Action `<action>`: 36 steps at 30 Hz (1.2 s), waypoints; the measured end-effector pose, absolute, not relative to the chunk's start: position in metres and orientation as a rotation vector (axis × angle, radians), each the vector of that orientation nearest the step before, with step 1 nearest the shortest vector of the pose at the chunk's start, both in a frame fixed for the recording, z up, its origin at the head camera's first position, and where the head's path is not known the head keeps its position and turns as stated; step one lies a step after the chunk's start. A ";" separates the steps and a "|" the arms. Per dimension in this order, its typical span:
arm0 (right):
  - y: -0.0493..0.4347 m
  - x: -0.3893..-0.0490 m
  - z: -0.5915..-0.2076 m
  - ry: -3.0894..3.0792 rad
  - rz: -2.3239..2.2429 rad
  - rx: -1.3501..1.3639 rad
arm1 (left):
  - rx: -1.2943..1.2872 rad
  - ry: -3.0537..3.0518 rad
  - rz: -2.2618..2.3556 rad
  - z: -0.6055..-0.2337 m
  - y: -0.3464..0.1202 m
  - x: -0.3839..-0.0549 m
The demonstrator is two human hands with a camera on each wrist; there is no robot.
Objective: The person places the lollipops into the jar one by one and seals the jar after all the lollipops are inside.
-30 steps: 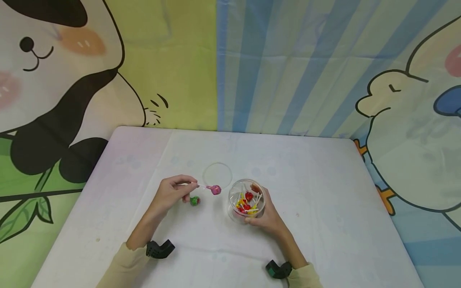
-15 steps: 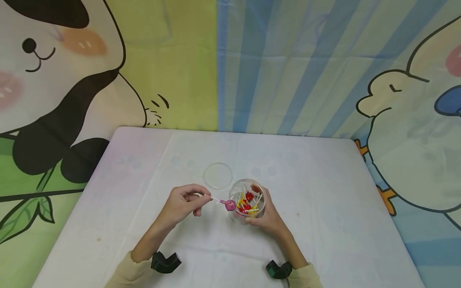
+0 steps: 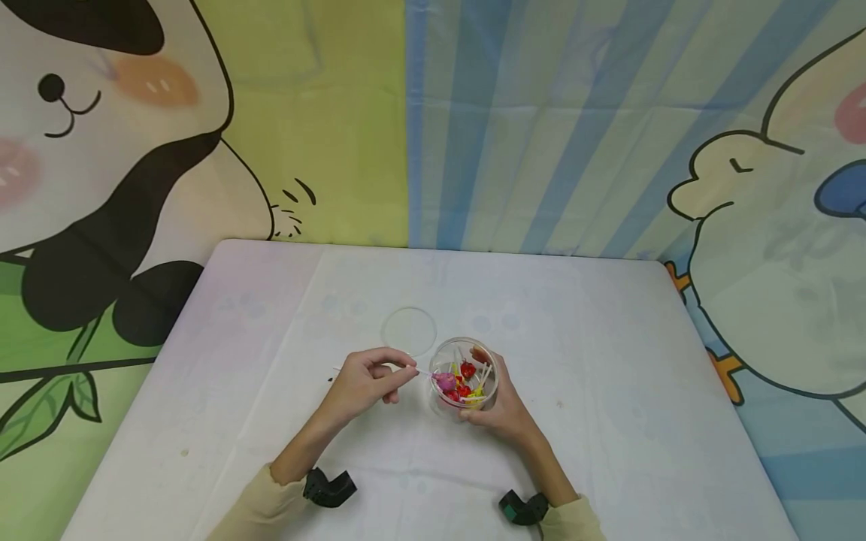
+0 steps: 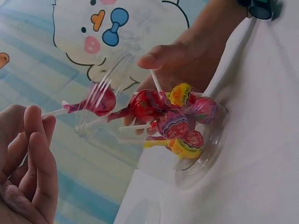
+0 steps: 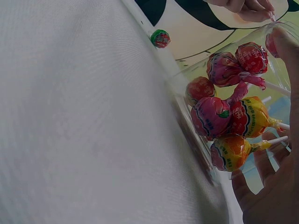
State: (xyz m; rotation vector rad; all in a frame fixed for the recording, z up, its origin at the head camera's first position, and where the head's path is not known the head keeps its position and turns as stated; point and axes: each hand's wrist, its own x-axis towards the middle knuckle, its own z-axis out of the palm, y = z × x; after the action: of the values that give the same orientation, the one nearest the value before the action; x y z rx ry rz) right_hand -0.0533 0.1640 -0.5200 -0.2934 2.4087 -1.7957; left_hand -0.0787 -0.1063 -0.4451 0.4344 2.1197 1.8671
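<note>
In the head view my left hand (image 3: 372,382) pinches the white stick of a pink-wrapped lollipop (image 3: 444,381). The candy end is at the mouth of a clear jar (image 3: 441,409), just inside the rim in the left wrist view. Several red, pink and yellow lollipops (image 4: 186,147) lie within the jar. My right hand (image 3: 502,402) grips the jar from its right side, fingers wrapped round the wall. On the table stands a green-and-red wrapped lollipop head (image 5: 160,38), seen in the right wrist view; my left hand covers most of it in the head view.
A thin clear round lid (image 3: 409,330) lies flat behind the jar. The white-covered table (image 3: 609,338) meets a cartoon-print backdrop (image 3: 541,135) at its far edge. Black wrist cameras (image 3: 329,488) sit on both wrists.
My left hand has moved right, bringing the pink lollipop from beside the jar into its mouth. The green lollipop has become mostly covered by that hand. My right hand and the jar stay put.
</note>
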 end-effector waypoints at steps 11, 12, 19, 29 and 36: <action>0.164 -0.051 -0.520 2.415 -1.784 -0.291 | 0.445 2.192 1.752 -0.447 -0.094 -0.085; 0.164 -0.052 -0.520 2.414 -1.786 -0.295 | 0.447 2.198 1.739 -0.447 -0.093 -0.085; 0.164 -0.052 -0.520 2.409 -1.793 -0.307 | 0.446 2.241 1.708 -0.448 -0.089 -0.087; 0.163 -0.052 -0.517 2.397 -1.811 -0.289 | 0.436 2.282 1.701 -0.448 -0.089 -0.088; 0.163 -0.052 -0.517 2.407 -1.790 -0.299 | 0.378 2.303 1.721 -0.450 -0.105 -0.088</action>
State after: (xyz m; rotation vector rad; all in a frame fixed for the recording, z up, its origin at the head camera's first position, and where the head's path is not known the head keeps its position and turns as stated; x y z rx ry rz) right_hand -0.0524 0.1634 -0.5169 -0.2987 2.4068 -1.7900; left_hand -0.0875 -0.1055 -0.4500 0.3780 2.3028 1.7207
